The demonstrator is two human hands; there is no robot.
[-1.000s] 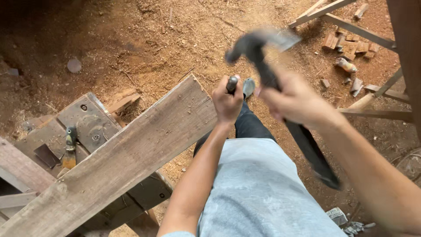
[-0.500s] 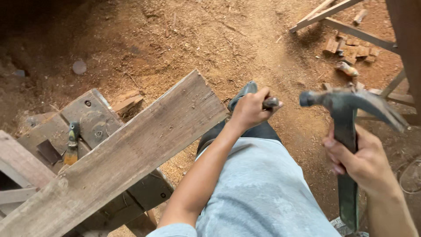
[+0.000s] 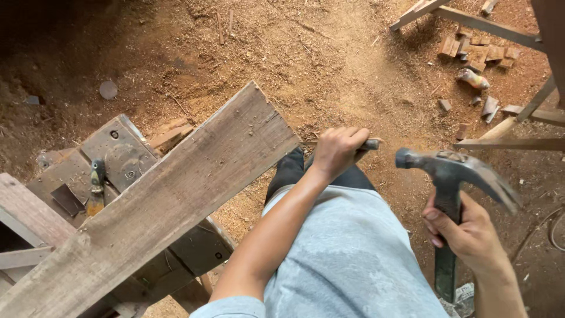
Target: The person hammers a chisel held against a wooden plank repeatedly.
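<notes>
My right hand (image 3: 465, 231) grips the dark handle of a claw hammer (image 3: 450, 171), whose metal head sits at the right, level with my other hand. My left hand (image 3: 336, 151) is closed around a thin dark metal rod (image 3: 371, 143), held over my raised knee; only the rod's tip shows past my fingers. A long weathered wooden plank (image 3: 170, 194) runs diagonally from lower left to the centre, its end just left of my left hand.
The plank rests on a rough wooden bench (image 3: 76, 171) with a small tool (image 3: 96, 187) lying on it. Sawdust covers the dirt floor (image 3: 329, 65). Wood offcuts (image 3: 477, 53) and thin timber frames (image 3: 506, 141) lie at the upper right.
The hammer has swung down from above my left hand to the right side. My left hand with the rod has moved slightly right and lower.
</notes>
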